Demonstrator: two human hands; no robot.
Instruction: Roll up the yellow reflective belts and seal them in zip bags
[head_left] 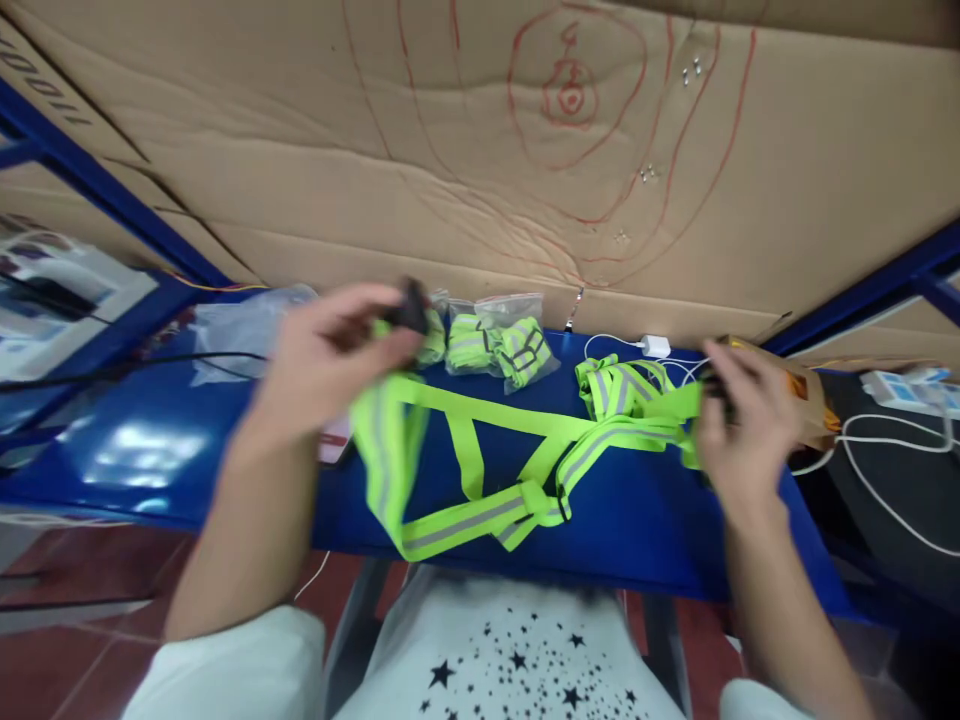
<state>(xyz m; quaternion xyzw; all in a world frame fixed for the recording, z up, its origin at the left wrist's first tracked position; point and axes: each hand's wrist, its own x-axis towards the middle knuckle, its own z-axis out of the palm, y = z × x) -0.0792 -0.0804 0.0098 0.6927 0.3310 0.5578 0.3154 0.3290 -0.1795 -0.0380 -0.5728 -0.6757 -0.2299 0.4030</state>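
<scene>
A neon-yellow reflective strap vest (pixel 465 515) with grey stripes is stretched between my two hands above the blue table. My left hand (pixel 330 350) is closed round a dark, blurred piece like a buckle (pixel 409 308) at the vest's left end. At the other end, my right hand (pixel 746 430) grips the strap by a black part mostly hidden behind the fingers. The straps between sag toward the table's front edge, with a small black slider (pixel 562 508) near the middle. Another bundle of yellow reflective straps (pixel 619 385) lies just behind, left of my right hand.
Clear bags with folded reflective straps (pixel 499 345) stand against the cardboard wall (pixel 450 200). An empty-looking plastic bag (pixel 240 325) lies at the left on the blue table (pixel 150 430). A white charger (pixel 655 346), cables and a brown box (pixel 806 395) are at the right.
</scene>
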